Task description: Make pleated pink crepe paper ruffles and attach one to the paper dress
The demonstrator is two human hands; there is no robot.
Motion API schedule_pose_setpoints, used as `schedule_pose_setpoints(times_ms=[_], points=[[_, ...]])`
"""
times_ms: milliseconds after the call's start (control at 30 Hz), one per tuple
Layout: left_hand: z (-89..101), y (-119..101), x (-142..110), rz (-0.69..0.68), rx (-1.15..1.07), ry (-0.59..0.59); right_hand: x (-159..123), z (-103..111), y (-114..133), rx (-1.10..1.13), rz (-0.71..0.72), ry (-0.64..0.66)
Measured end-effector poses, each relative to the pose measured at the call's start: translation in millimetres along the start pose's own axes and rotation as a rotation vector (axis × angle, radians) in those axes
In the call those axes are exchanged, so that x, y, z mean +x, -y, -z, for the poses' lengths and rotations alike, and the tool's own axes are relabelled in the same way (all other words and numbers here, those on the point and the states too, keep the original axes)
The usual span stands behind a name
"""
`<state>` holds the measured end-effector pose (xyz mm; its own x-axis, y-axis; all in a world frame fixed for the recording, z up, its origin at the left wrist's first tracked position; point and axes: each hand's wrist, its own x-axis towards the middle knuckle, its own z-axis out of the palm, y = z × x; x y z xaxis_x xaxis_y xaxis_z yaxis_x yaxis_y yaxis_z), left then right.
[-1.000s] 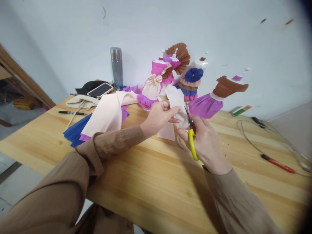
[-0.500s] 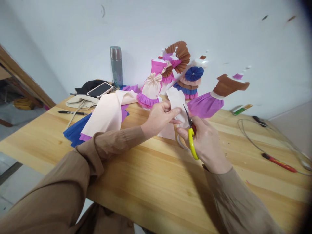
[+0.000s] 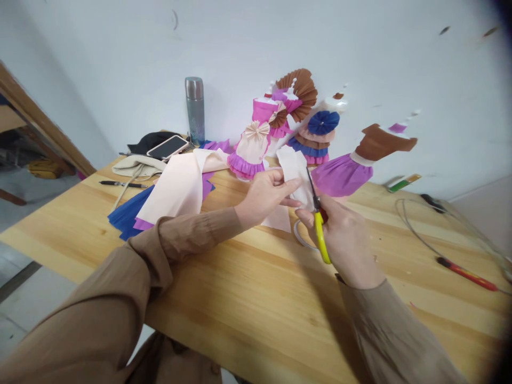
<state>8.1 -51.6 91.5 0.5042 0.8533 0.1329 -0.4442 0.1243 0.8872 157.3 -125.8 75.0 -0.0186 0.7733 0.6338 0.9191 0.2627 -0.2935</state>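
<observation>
Pinched between the thumb and fingers of my left hand is a pale piece of paper, held up above the table. My right hand grips yellow-handled scissors, with the dark blades pointing up along the paper's right edge. Beneath the hands lie a flat pale pink paper piece and a white tape-like ring, partly hidden by my right hand. Just behind stand small dress forms: one in a pink and cream dress, one with a brown top and purple skirt.
At the left lie cream, purple and blue paper sheets, a pen and a phone on cloth. A flask stands by the wall. A red-handled tool with a cable rests at the right.
The view has shifted slightly, so everything sits a little further right. The scissor blades look more closed and lie closer along the paper's edge. Both hands keep their holds.
</observation>
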Motion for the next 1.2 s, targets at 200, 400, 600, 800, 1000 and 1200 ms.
schedule_pose_setpoints(times_ms=[200, 400, 600, 800, 1000, 1200], points=[[-2.1, -3, -2, 0.002, -0.013, -0.004, 0, 6, 0, 0.036, -0.069, -0.002], [-2.3, -2, -1, 0.0, 0.007, -0.026, -1, 0, -8, -0.032, -0.012, 0.023], [-3.4, 1, -2, -0.009, 0.049, -0.005, -4, -5, -12, -0.026, 0.014, 0.042], [-4.9, 1, -4, 0.013, 0.039, 0.002, -3, -2, -8, -0.037, 0.024, 0.028], [-2.7, 5, -3, 0.011, 0.023, 0.021, -3, -2, -6, -0.025, 0.027, 0.026], [-2.9, 4, -3, 0.028, 0.035, 0.019, -3, -3, -7, -0.025, -0.002, 0.013]])
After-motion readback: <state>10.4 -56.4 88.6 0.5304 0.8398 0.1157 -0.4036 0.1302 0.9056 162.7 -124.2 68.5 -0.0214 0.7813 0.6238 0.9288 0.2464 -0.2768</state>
